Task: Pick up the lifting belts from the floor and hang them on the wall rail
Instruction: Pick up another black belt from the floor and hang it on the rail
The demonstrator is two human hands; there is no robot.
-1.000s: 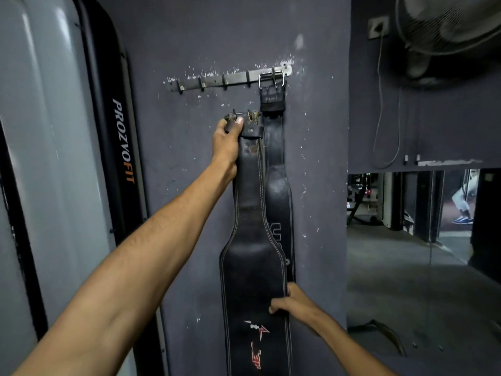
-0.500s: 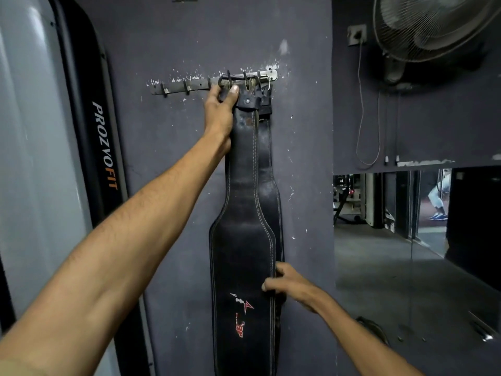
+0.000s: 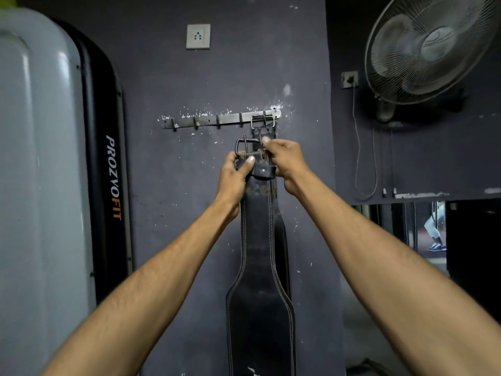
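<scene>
Both hands are up at the wall in front of me. The left hand (image 3: 236, 176) is curled round the top end of a black belt (image 3: 259, 240), thumb laid across its front. The right hand (image 3: 288, 162) pinches the right side of the buckle (image 3: 246, 147) with its fingertips.

On the far left I see a tall grey cover (image 3: 40, 172) with a black edge lettered PROZVOFIT. The wall (image 3: 168, 213) is dark, with paint chipped white in spots. A fan (image 3: 431, 47) is mounted on the adjoining wall at upper right.

The belt hangs straight down from the hands, close against the wall, and widens lower down (its bottom end runs out of my view). Behind it hangs a second belt (image 3: 283, 240), mostly covered, with only a strip showing along the right side. Its own metal loop is caught on the rightmost hook of the rail (image 3: 217, 120), a slightly tilted metal strip. A socket (image 3: 198, 36) sits above the rail. The held buckle is just below the rail, apart from it.
</scene>
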